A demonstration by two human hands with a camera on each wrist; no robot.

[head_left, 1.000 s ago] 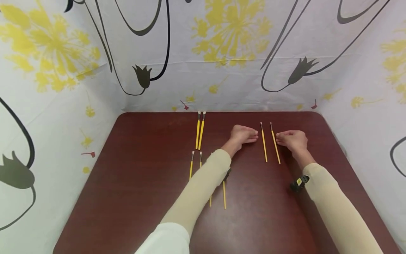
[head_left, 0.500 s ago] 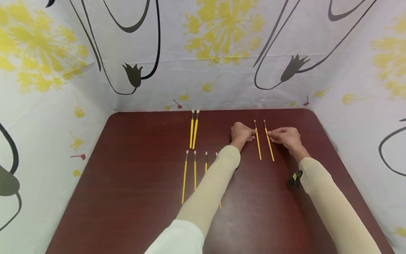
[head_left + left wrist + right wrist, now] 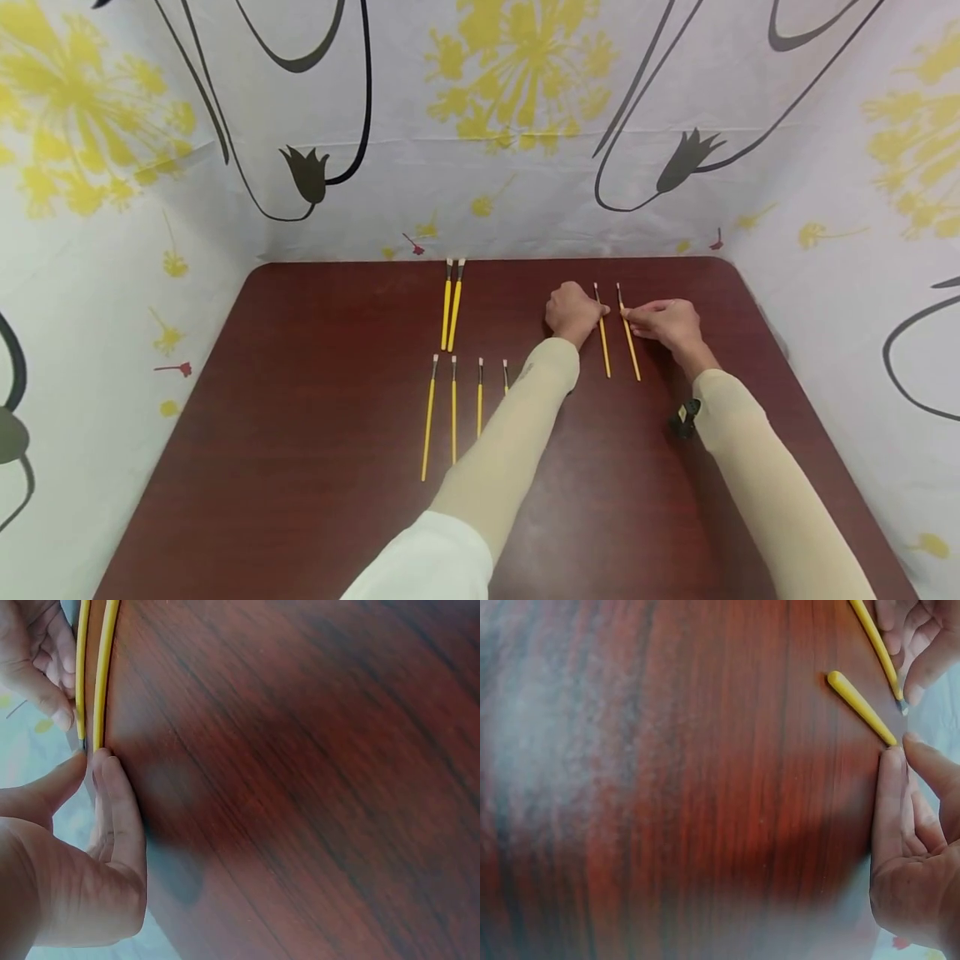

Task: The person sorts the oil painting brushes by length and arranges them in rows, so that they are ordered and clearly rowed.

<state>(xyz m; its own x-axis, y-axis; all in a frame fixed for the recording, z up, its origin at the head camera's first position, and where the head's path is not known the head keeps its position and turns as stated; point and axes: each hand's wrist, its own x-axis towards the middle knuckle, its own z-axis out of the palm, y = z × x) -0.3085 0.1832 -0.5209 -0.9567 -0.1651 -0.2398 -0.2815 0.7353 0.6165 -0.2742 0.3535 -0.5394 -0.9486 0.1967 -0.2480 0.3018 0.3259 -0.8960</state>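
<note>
Two thin yellow-handled paintbrushes lie side by side at the right rear of the table in the head view. My left hand pinches the left paintbrush near its bristle end, between thumb and fingers. The right paintbrush is pinched by my right hand near its ferrule. In the left wrist view, the thumb and fingertips of my left hand meet at a yellow handle. The right wrist view has my right hand at the end of another yellow handle.
Two thicker yellow paintbrushes lie close together at the table's back edge. Several thin paintbrushes form a row in front of them, partly hidden by my left sleeve. A patterned cloth surrounds the dark red table.
My left hand has moved right and taken hold of the left paintbrush. The right hand has closed on the other paintbrush. The head view has shifted slightly to the right.
</note>
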